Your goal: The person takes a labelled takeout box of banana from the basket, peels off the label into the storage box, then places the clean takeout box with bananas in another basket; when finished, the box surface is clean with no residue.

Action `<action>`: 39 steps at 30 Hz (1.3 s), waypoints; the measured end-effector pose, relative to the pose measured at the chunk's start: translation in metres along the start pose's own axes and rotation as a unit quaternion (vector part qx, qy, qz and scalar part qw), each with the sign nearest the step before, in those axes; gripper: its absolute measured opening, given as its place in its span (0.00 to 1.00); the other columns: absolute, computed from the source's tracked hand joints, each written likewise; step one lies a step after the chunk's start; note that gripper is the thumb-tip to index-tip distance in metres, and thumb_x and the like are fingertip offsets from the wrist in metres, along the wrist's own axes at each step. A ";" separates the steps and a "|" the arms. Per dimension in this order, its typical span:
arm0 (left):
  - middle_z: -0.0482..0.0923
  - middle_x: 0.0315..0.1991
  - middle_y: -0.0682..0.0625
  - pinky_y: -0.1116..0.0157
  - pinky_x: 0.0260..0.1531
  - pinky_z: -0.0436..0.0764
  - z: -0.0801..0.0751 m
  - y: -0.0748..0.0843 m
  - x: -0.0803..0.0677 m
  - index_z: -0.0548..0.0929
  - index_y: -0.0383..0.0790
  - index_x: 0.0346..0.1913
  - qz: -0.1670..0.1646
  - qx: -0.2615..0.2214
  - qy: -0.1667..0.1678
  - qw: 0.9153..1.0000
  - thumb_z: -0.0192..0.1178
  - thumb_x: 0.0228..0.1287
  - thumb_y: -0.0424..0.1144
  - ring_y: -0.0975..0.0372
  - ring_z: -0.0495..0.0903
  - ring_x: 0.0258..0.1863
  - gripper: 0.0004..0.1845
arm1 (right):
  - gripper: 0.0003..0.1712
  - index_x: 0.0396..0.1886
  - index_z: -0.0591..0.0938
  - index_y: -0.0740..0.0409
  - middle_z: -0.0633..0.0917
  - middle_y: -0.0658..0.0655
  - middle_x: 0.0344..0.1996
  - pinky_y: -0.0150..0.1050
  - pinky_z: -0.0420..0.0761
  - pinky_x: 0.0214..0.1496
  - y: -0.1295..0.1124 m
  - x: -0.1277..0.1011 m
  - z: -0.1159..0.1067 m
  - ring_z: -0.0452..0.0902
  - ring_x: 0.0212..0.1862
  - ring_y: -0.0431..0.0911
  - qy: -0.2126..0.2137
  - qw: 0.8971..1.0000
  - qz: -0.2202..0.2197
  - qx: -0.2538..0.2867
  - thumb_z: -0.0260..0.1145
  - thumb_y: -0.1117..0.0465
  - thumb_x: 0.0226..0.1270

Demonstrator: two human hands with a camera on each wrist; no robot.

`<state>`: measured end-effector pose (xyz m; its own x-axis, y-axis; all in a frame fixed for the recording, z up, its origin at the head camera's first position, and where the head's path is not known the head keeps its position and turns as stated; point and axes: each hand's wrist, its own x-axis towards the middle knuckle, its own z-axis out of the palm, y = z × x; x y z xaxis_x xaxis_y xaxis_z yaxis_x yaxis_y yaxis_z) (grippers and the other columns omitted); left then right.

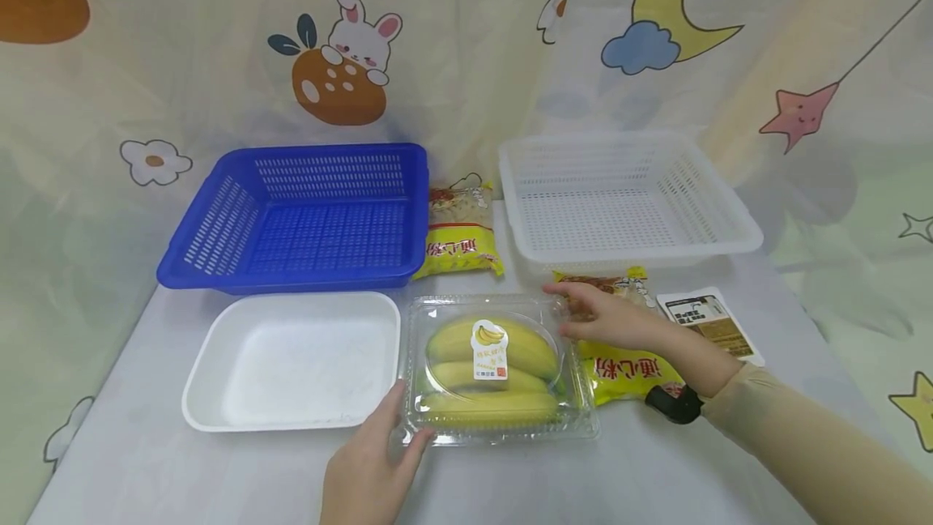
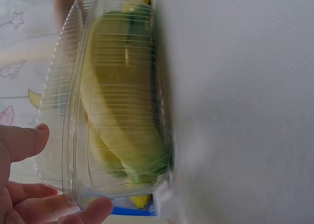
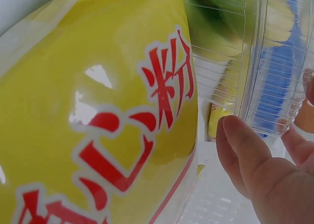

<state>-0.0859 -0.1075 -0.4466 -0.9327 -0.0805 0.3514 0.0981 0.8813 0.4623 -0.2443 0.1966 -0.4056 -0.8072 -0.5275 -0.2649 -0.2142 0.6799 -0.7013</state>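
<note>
Banana box: the clear banana box sits flat on the table, near the front edge, with its lid on.
Long way: the bananas inside lie side to side, and the box is longest that way too.
Left hand: the left hand is at the box's front left corner. Its thumb and fingers are a bit spread and touch the corner, one on top and one below. They look ready to hold, but not tight.
Right hand: the right hand is at the box's back right corner. Its fingers are straight and rest on the rim. It holds nothing.
Which hand is nearer: both touch the box, one at each far corner.
Arms: the right arm reaches in from the right, over a yellow bag just right of the box.
Left of the box: a white tray, just beside it.
Behind the box: a blue basket to the left, a white basket to the right, and another yellow bag between them.
Far right of the box: a small card.
</note>
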 end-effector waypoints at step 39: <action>0.82 0.46 0.52 0.61 0.36 0.80 0.012 -0.012 0.008 0.81 0.44 0.47 0.127 -0.012 0.123 0.984 0.62 0.51 0.53 0.57 0.83 0.40 0.23 | 0.23 0.50 0.79 0.60 0.80 0.52 0.38 0.34 0.73 0.37 -0.069 0.006 0.047 0.73 0.37 0.42 0.075 0.970 -0.078 -0.217 0.62 0.53 0.59</action>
<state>-0.0989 -0.1133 -0.4593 -0.7653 0.0287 0.6431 0.3283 0.8767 0.3515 -0.2082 0.1227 -0.3900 -0.8107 -0.5828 -0.0556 -0.5247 0.7655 -0.3725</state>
